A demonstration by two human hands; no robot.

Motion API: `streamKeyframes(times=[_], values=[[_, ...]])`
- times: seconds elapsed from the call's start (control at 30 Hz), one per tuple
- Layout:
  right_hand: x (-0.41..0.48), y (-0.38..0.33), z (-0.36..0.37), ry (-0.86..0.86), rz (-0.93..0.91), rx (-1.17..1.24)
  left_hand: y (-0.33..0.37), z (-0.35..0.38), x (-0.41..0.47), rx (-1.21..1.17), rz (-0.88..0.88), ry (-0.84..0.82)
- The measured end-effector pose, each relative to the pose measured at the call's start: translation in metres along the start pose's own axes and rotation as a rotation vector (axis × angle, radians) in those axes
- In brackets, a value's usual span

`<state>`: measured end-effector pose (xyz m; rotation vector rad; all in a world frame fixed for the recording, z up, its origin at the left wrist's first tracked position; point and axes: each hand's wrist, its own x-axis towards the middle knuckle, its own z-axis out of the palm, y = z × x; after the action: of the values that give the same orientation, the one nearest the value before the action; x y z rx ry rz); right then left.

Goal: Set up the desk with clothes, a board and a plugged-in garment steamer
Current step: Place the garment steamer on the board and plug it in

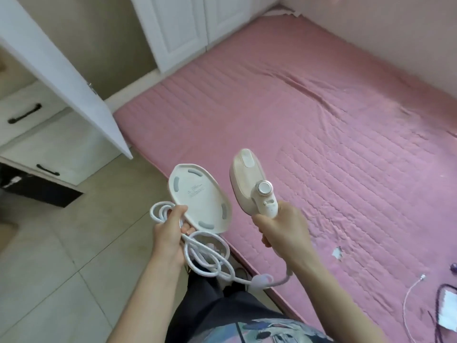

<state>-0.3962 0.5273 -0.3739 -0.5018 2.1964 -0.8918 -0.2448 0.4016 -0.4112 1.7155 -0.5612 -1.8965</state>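
Note:
My right hand grips the handle of a white and pink garment steamer, its head pointing up and away over the edge of the pink mattress. My left hand holds the steamer's cream base plate, underside up with grey pads showing, together with loops of the white power cord. The cord hangs below my hands and runs to a pale plug near my knees. No desk, clothes or board are in view.
A pink quilted mattress fills the right side. An open white wardrobe door juts out at the left above white drawers with black handles. White cabinet doors stand at the back. A white cable lies on the mattress.

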Motion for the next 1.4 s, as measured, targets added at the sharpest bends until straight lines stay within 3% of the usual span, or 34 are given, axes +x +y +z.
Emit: streamKeyframes(times=[0.47,0.93,1.4], values=[[-0.024,-0.089,0.135,-0.307,-0.249,-0.165,0.048,-0.162,-0.002,-0.344,0.092,0.31],[-0.076,-0.21,0.341,-0.444,-0.368,-0.23,0.161,-0.365,0.042,-0.435,0.164,0.428],[-0.047,-0.312,0.458,-0.486,-0.36,-0.242,0.251,-0.435,0.115,-0.518,0.125,0.497]])
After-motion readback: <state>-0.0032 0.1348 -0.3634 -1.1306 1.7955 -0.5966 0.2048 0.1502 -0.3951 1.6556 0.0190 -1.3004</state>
